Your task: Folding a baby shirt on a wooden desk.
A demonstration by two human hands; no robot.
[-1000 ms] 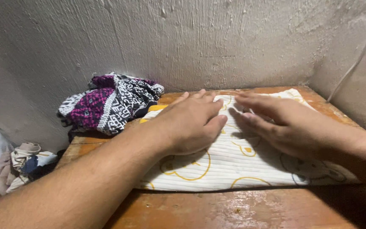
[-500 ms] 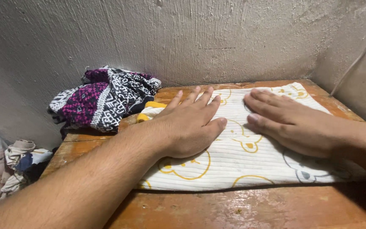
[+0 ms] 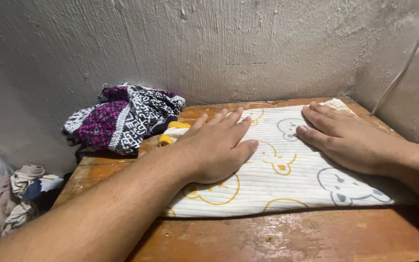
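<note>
A folded white ribbed cloth (image 3: 277,182) with yellow and grey cartoon outlines lies flat on a worn wooden table (image 3: 287,237). My left hand (image 3: 217,148) rests palm down on the cloth's left half, fingers spread and pointing toward the wall. My right hand (image 3: 347,140) lies flat on the cloth's right half near its far corner, fingers together. A gap of bare cloth shows between the two hands. Neither hand grips anything.
A crumpled purple, black and white patterned garment (image 3: 122,119) sits at the table's far left corner against the rough grey wall (image 3: 219,48). More bunched clothes (image 3: 23,194) lie lower down, left of the table. A thin cable (image 3: 408,63) runs down the right wall.
My right hand has slid to the right across the cloth, away from my left hand, widening the gap between them. My left hand stays nearly in place.
</note>
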